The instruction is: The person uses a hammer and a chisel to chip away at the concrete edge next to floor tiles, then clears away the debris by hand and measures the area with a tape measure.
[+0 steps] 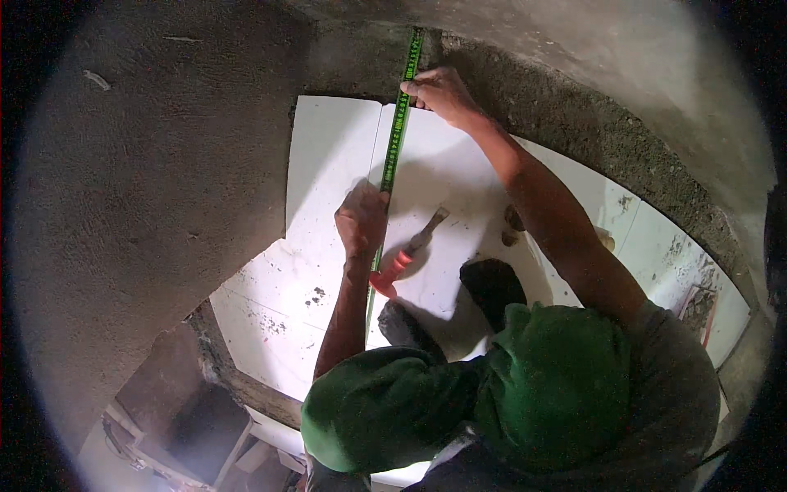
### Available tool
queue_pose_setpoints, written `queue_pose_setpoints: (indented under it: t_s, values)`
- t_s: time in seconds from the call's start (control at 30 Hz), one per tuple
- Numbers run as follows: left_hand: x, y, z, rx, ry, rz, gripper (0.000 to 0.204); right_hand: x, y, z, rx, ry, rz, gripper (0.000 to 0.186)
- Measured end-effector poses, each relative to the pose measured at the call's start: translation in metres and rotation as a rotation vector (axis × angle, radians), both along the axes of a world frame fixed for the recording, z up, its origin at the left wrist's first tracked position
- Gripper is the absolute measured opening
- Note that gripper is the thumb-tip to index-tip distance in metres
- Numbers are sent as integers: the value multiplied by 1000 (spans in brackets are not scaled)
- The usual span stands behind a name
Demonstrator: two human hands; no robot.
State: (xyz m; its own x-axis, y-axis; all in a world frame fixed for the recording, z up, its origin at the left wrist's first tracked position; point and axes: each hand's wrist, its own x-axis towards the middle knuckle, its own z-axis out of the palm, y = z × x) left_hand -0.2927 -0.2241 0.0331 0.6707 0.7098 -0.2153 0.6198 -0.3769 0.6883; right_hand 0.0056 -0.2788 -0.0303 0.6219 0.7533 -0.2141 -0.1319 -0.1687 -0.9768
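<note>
A green tape measure blade (398, 131) runs from the rough wall edge at the far side, across white tiles (332, 156), and back toward me past my left wrist. My left hand (361, 216) is curled closed around the blade over the tiles, close to a joint between two of them. Farther off, my right hand (443, 93) pinches the blade between thumb and fingers, just beyond the tile edge. A chisel (411, 248) with a red guarded handle lies on the tile right of my left wrist. The near end of the tape is hidden by my arm and knees.
A grey cement wall (180, 148) rises on the left, and a curved wall (639, 74) bounds the right. Between tiles and curved wall runs a strip of rough mortar (566, 107). My dark-covered feet (493, 289) stand on the tiles. Lower left, a framed object (209, 435) stands beyond the tile edge.
</note>
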Motion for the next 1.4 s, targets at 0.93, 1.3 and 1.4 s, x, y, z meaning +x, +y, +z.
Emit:
queue_pose_setpoints:
  t_s: [0.93,1.3,1.4]
  values:
    - [19,3,7,93,92,-18,16,-1,1,1,-90,42,-104,32]
    - [18,0,8,6,77,49,16,-2,2,1,-44,95,-123,25]
    - [17,0,5,13,76,49,16,-2,3,2,-55,41,-86,25]
